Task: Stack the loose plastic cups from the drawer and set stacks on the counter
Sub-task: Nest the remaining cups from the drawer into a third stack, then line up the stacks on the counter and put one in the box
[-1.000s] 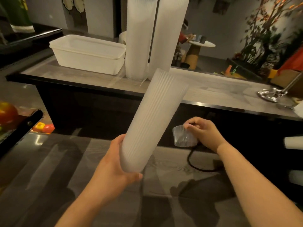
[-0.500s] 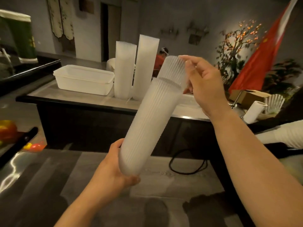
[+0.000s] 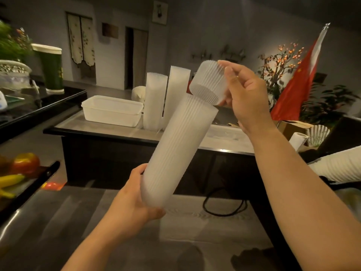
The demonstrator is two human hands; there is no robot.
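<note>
Holding a long stack of ribbed white plastic cups (image 3: pixel 175 153), the left hand (image 3: pixel 132 208) is wrapped closed around its lower end, thumb across the front. Stack is tilted, top leaning up and to the right, in mid-air in front of the counter (image 3: pixel 109 130). Single loose cup (image 3: pixel 207 83) sits at the stack's top end, tilted, its narrow end partly inside the stack's open mouth, not fully seated. Right hand (image 3: pixel 248 98) pinches that cup closed, fingers on its upper rim, thumb lower down by the side wall.

On the counter behind: two upright finished cup stacks (image 3: pixel 156 102) side by side, touching or nearly so, just right of a white rectangular tub (image 3: pixel 112 110). A round whitish thing sits behind the stacks, unclear what.

Right edge: another cup stack lying on its side (image 3: pixel 340 165), partly cut off; behind it a cardboard box (image 3: pixel 293 128), a paper roll (image 3: pixel 298 140) and a fanned bunch of pleated liners (image 3: pixel 317 133). Red flag (image 3: pixel 295 90) leans near a lit branch decoration (image 3: pixel 279 61).

Left: tall green cup (image 3: pixel 51 71) on a dark ledge, fruit (image 3: pixel 25 163) and bananas (image 3: pixel 9 180) lower down. Black cable (image 3: pixel 224 206) loops on the floor under the counter.
</note>
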